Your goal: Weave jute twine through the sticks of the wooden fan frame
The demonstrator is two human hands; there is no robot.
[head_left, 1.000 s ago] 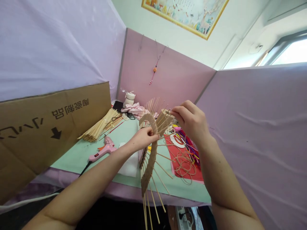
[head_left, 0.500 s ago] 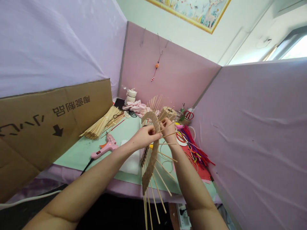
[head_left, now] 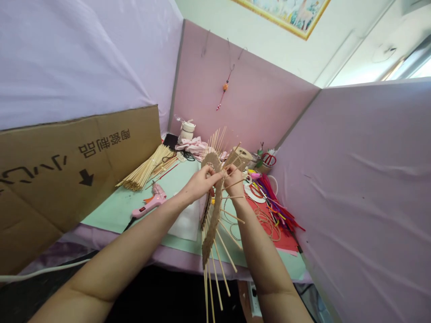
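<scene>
Over the pale green surface (head_left: 116, 211), the left hand (head_left: 201, 181) pinches a rough, curved brown card (head_left: 213, 224) with thin, round wooden sticks (head_left: 222, 269) poking out. The right hand (head_left: 233, 180) bunches its fingers beside it; what they grip cannot be seen.

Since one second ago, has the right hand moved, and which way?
Yes, the right hand has moved left and lower in view, judged against the hanging ornament.

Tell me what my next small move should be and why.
I'd probably steady the curved cardboard with your left hand and shift your right hand down to the neighbouring sticks: the left grips the cardboard, and those sticks jut out just below your right fingers.
</scene>
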